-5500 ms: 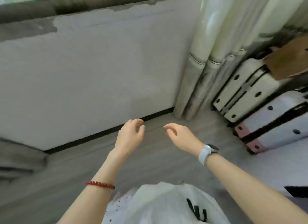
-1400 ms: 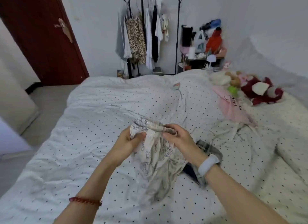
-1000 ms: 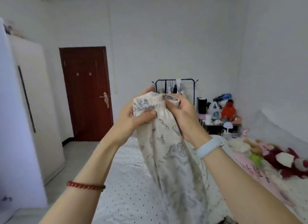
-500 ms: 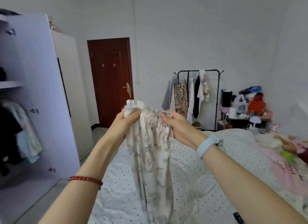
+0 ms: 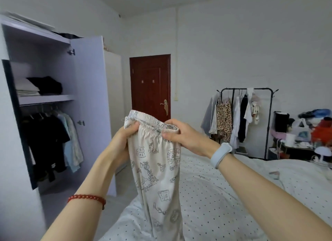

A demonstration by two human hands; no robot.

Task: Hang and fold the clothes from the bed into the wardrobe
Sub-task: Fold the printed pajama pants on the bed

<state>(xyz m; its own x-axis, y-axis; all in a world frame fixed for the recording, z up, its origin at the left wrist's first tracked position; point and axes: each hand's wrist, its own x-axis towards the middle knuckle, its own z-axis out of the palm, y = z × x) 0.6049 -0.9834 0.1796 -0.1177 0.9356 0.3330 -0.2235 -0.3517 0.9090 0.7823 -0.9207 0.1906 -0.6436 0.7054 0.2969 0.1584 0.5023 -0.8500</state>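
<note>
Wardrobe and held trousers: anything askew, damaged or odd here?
Nothing stands out. Both hands, left and right, hold the printed trousers by the waistband, hanging straight over the bed. The wardrobe stands open, clothes folded and hung inside.

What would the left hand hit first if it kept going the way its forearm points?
Likely the dark red door across the room. The left hand, gripping the printed pants by their waistband, points up and forward; nothing shows between, though depth is unclear.
</note>
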